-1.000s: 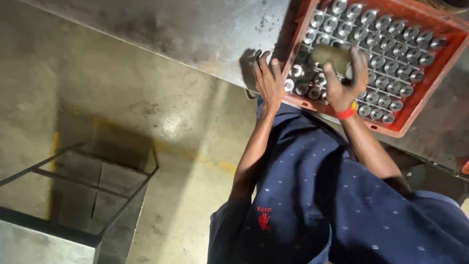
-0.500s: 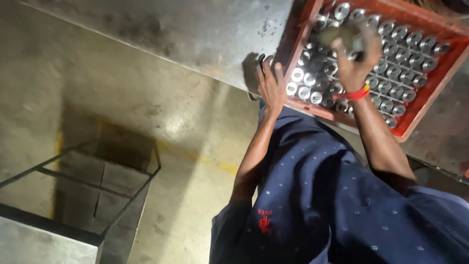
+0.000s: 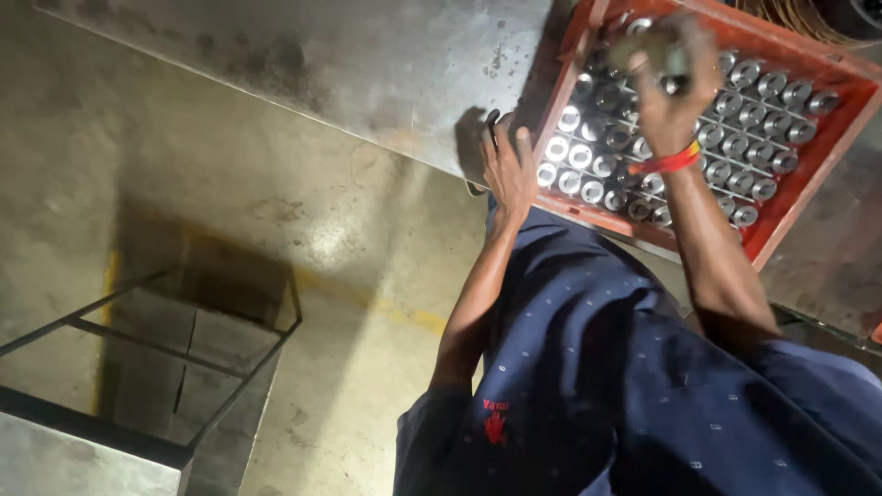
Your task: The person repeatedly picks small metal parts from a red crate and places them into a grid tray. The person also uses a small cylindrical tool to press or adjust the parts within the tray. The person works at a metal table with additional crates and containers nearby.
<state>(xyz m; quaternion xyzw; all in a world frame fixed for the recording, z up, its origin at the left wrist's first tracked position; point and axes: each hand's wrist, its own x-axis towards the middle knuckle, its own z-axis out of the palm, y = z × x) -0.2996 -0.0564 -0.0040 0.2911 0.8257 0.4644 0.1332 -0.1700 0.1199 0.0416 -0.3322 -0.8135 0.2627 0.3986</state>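
We rest our left hand flat and released on the grey metal table. Our right hand grasps a blurred metal piece over the red plastic crate.

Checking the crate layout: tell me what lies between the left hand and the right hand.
In the head view, rows of shiny metal rings in the red crate lie between the left hand and the right hand.

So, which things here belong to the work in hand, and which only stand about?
In the work:
- red crate
- metal rings in rows
- dull lump in right hand
- left hand at crate's corner

Standing about:
- steel table
- metal frame on floor
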